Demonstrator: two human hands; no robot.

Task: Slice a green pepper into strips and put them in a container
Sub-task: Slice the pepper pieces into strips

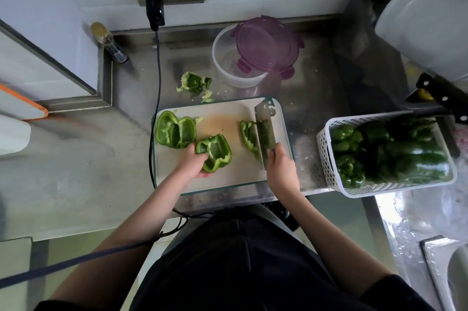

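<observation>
On the pale cutting board (pixel 228 176) lie three opened green pepper pieces. My left hand (pixel 190 163) grips the middle piece (pixel 215 152) from its near side. A larger piece (pixel 174 132) lies at the board's left. My right hand (pixel 279 163) holds a cleaver (pixel 264 130) by the handle, its blade standing against the right piece (pixel 248 135). Behind the board stands a clear round container (pixel 228 62) with its purple lid (pixel 267 44) resting tilted on the rim.
The pepper core and scraps (pixel 193 83) lie on the steel counter behind the board. A white basket (pixel 326 158) of whole green peppers sits to the right. A black cable (pixel 157 87) hangs along the board's left edge. A second knife (pixel 443 96) lies far right; a sink (pixel 450 267) is near right.
</observation>
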